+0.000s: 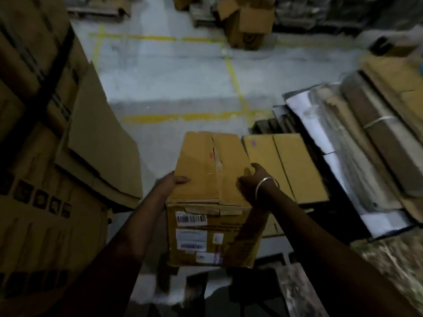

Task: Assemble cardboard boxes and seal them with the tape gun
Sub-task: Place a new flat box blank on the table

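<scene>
While the cardboard box [212, 191] stands upright between the person's arms with both top flaps folded down, its centre seam looks taped only at the near end, so I judge sealing unfinished; no tape gun shows. Left hand [170, 183] and right hand [253, 179] clasp its upper side edges; its long axis runs away from the person.

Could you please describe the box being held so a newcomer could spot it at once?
Follow the grey floor to bottom centre, where both hands meet. The box sits between left hand and right hand. Unlike the plain box beside it, its near face carries barcode labels.
</scene>
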The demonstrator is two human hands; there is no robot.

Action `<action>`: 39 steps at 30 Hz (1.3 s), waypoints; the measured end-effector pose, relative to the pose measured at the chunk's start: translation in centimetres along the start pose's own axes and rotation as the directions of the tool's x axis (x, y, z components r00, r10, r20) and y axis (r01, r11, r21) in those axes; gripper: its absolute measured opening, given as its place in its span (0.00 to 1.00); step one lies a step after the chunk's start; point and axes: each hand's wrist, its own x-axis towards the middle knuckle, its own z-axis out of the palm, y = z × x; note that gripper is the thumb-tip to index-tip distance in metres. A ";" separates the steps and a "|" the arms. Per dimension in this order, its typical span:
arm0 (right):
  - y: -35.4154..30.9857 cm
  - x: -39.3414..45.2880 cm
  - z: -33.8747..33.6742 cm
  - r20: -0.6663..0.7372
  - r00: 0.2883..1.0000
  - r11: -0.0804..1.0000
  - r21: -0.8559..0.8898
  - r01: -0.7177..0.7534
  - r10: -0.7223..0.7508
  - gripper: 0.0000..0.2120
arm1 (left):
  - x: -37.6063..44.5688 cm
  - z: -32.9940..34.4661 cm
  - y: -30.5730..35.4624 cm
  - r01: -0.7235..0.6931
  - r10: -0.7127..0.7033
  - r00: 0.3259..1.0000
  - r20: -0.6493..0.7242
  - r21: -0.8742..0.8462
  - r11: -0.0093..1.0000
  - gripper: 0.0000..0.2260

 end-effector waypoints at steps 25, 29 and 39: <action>32.3 -36.8 -21.9 -0.606 0.686 0.857 0.512 -0.050 0.402 0.27 | -31.4 34.0 -3.9 -0.454 0.235 0.715 0.659 0.182 0.872 0.21; 39.6 -42.3 -20.4 -0.605 0.586 0.791 0.603 -0.104 0.539 0.27 | -34.6 39.0 -9.3 -0.474 0.147 0.648 0.748 0.244 0.846 0.20; 47.0 -51.7 -15.4 -0.618 0.246 0.657 0.742 -0.132 0.747 0.19 | -38.5 46.3 -18.0 -0.560 -0.003 0.485 0.875 0.313 0.767 0.23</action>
